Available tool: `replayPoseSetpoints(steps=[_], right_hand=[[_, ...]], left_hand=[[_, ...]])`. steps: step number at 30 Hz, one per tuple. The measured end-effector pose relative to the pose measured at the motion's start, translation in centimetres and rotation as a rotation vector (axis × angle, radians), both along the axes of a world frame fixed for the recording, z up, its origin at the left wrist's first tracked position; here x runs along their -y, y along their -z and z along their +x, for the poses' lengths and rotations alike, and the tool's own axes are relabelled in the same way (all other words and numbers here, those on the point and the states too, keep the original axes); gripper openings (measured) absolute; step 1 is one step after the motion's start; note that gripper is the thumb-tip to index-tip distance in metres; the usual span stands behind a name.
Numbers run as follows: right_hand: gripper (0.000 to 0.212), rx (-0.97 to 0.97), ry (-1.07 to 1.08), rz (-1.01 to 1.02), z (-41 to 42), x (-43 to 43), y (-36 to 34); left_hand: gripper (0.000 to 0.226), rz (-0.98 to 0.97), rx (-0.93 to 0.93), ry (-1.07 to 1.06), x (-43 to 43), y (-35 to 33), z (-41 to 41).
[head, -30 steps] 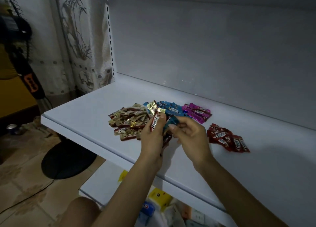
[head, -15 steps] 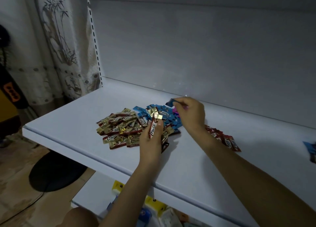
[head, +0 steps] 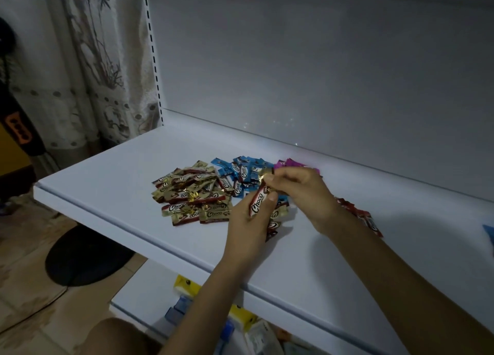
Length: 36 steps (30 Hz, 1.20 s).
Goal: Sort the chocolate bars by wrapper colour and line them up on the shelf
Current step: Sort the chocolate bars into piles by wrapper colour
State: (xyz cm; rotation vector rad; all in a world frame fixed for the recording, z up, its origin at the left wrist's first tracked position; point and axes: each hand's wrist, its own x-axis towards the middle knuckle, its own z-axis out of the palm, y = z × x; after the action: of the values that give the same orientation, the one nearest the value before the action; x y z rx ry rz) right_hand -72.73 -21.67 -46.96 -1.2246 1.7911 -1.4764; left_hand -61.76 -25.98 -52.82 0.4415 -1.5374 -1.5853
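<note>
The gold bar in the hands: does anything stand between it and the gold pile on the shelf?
Nothing visible does. The left hand holds the gold bar above the shelf, the right hand pinches its top end, and the gold pile lies just to its left, with no other thing between.

Left hand [head: 250,221] grips several Choco bars [head: 258,203] above white shelf [head: 112,183]. Right hand [head: 299,191] pinches the top bar's gold end. Gold pile [head: 191,194] left; blue pile [head: 238,173], purple pile [head: 290,163] far.
</note>
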Motion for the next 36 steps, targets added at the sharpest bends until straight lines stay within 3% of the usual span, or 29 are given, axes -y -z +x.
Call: replayPoseSetpoints(steps=[6, 9, 11, 13, 19, 23, 30, 36], right_hand=[[0.016, 0.266, 0.236, -0.127, -0.8, 0.9, -0.5], [0.013, -0.011, 0.277, -0.18, -0.6, 1.9, -2.3], [0.011, -0.243, 0.165, -0.197, 0.4, 3.1, -3.6], [0.008, -0.349, 0.042, -0.121, 1.5, 5.1, -4.4], [0.01, -0.335, -0.008, 0.006, 1.3, 10.0, -4.0], [0.008, -0.576, 0.111, -0.004, 1.5, 11.8, -0.7], [0.011, -0.796, 0.065, 0.057, 4.5, 13.7, 3.1], [0.008, -0.61, 0.081, 0.142, 6.7, 13.4, 5.4]], left_hand=[[0.022, 0.031, 0.003, 0.002, -0.3, -0.3, 0.3], [0.022, 0.016, 0.058, 0.001, -0.4, -0.3, 0.1], [0.022, 0.008, 0.096, -0.013, -0.4, -0.1, 0.0], [0.023, 0.042, 0.08, -0.038, -0.4, -0.2, 0.2], [0.029, 0.409, -0.129, -0.124, 0.6, -1.4, 2.0], [0.032, 0.576, -0.22, -0.191, 2.3, -1.6, 4.5], [0.028, 0.492, -0.133, -0.301, 6.6, -2.5, 7.6], [0.029, 0.536, -0.071, -0.337, 9.2, -2.7, 7.8]])
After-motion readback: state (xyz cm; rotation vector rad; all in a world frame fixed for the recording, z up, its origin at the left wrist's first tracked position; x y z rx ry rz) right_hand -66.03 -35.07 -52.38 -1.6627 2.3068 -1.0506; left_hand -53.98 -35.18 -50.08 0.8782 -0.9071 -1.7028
